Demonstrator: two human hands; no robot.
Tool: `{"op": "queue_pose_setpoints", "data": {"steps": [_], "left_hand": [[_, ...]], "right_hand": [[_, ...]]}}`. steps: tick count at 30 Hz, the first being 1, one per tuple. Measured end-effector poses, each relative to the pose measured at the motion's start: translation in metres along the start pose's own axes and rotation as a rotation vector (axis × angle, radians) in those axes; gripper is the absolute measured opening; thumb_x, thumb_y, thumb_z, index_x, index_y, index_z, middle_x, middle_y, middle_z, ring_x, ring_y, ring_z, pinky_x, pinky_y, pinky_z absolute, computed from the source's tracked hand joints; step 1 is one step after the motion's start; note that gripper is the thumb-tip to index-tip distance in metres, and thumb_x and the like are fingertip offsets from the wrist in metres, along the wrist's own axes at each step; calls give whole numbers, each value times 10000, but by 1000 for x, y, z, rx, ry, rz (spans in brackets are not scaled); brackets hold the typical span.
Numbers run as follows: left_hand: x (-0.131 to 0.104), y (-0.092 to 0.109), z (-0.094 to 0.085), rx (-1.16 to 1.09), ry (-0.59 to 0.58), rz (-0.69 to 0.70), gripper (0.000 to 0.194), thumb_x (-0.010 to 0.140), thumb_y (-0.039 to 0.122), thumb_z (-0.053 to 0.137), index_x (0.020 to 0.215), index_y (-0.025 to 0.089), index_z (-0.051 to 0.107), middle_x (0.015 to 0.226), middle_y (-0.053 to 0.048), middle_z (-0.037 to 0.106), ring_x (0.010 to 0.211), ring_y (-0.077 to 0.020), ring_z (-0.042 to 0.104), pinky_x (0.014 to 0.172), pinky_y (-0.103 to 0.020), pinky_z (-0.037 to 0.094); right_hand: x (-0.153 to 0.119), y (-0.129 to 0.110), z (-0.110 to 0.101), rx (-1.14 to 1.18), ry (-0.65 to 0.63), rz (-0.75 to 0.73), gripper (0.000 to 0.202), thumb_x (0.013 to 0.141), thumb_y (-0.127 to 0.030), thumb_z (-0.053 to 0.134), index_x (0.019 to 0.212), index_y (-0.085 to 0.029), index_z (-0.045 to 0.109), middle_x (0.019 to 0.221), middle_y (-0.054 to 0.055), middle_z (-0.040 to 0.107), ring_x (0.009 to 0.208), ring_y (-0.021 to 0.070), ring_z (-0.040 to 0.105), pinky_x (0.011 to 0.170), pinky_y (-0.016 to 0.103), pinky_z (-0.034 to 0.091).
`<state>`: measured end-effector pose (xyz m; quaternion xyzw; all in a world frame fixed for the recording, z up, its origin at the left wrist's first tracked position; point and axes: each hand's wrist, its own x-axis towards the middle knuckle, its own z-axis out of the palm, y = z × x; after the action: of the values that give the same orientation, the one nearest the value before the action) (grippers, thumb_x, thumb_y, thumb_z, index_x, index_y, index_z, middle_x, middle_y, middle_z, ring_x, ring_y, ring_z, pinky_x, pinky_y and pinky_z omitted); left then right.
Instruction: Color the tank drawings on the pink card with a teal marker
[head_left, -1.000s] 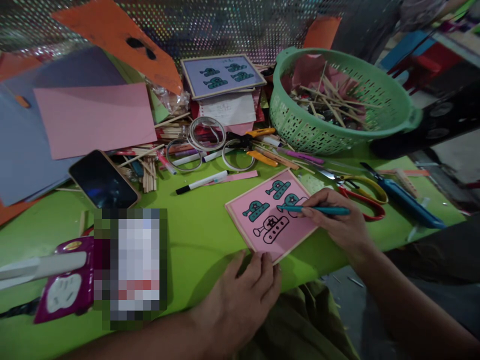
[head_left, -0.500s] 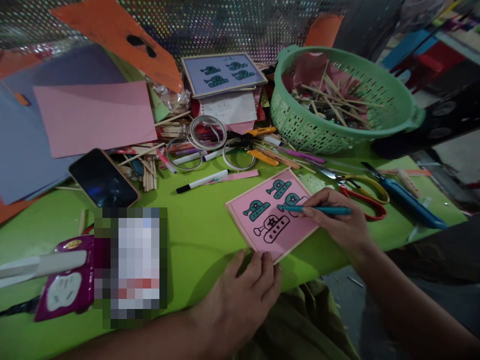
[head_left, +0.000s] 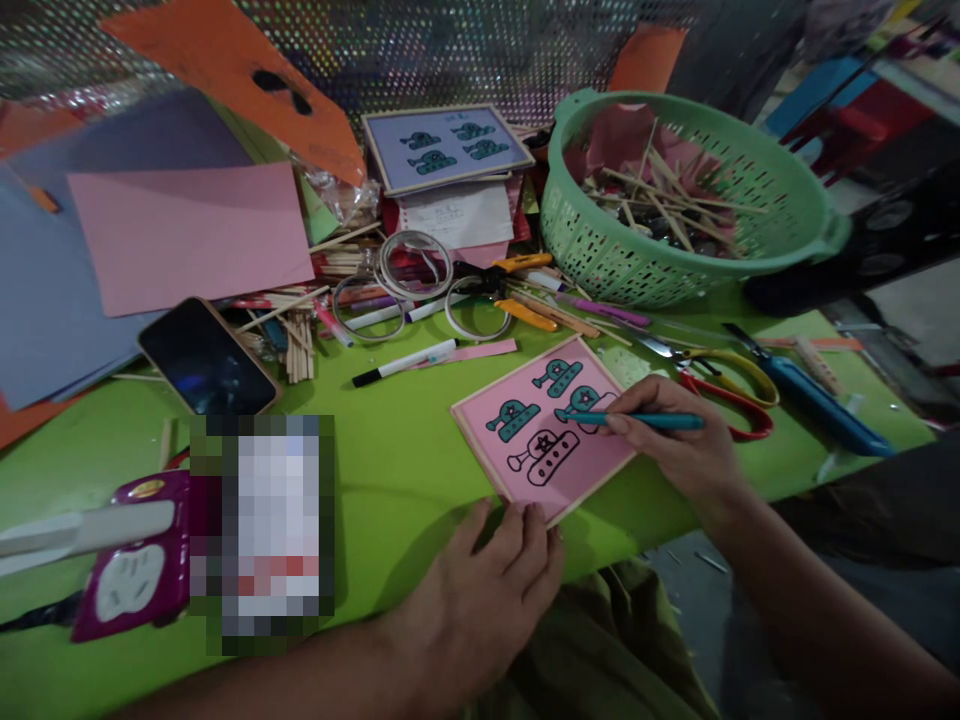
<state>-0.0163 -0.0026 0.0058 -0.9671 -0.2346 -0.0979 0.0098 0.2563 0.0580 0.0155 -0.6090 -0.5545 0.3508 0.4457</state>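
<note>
A pink card (head_left: 555,480) with a pale stick frame lies slanted on the green table. It bears black-outlined tank drawings; two are coloured teal, one is partly coloured, and the lowest is uncoloured. My right hand (head_left: 671,440) is closed around a teal marker (head_left: 660,420), whose tip touches the partly coloured tank at its barrel end. My fingers cover part of that drawing's right side. Against the card's lower edge rests my left hand (head_left: 499,570), palm down with its fingers loosely spread, the fingertips on the frame.
Behind the card lie a black-capped white marker (head_left: 405,362), tape rolls (head_left: 415,265) and loose sticks. A green basket (head_left: 667,270) holds more sticks. Red-and-yellow scissors (head_left: 731,390) and a blue cutter (head_left: 817,400) lie right. A phone (head_left: 206,355) lies left; a framed blue card (head_left: 450,150) stands behind.
</note>
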Motion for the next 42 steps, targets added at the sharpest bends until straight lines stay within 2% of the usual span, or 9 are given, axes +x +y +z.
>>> {"op": "queue_pose_setpoints", "data": {"steps": [9, 21, 29, 37, 42], "left_hand": [[-1, 0, 0, -3, -9, -4, 410, 1046, 398, 537, 1381, 194, 656, 1417, -49, 673, 1314, -238, 502, 1115, -455, 320], [-2, 0, 1, -5, -11, 0, 431, 1037, 417, 551, 1390, 192, 649, 1428, -65, 658, 1316, -257, 499, 1118, -465, 325], [-1, -1, 0, 11, -12, 3, 411, 1055, 387, 504, 1396, 201, 641, 1429, -58, 651, 1322, -245, 493, 1120, -454, 320], [-2, 0, 0, 19, -32, 7, 422, 1065, 393, 483, 1412, 203, 631, 1441, -60, 641, 1326, -248, 489, 1117, -458, 326], [-2, 0, 2, 21, -30, 12, 427, 1061, 402, 492, 1409, 197, 632, 1443, -62, 644, 1333, -252, 490, 1121, -462, 327]], "right_hand": [[1, -4, 0, -19, 11, -41, 306, 779, -473, 871, 720, -237, 686, 649, 6, 678, 535, 146, 583, 455, 268, 450], [1, -2, -1, -19, 15, -24, 387, 769, -573, 861, 722, -235, 679, 629, 5, 659, 513, 146, 582, 424, 282, 448], [0, -2, -3, -23, 5, -13, 345, 781, -516, 870, 724, -238, 674, 619, 4, 655, 517, 152, 585, 437, 282, 442], [-1, -1, -1, -20, 23, 3, 356, 775, -537, 868, 720, -239, 680, 619, 2, 654, 507, 141, 558, 438, 281, 423], [0, -2, 0, -16, 29, 0, 299, 764, -480, 881, 743, -244, 699, 655, 13, 702, 565, 169, 624, 483, 287, 475]]}}
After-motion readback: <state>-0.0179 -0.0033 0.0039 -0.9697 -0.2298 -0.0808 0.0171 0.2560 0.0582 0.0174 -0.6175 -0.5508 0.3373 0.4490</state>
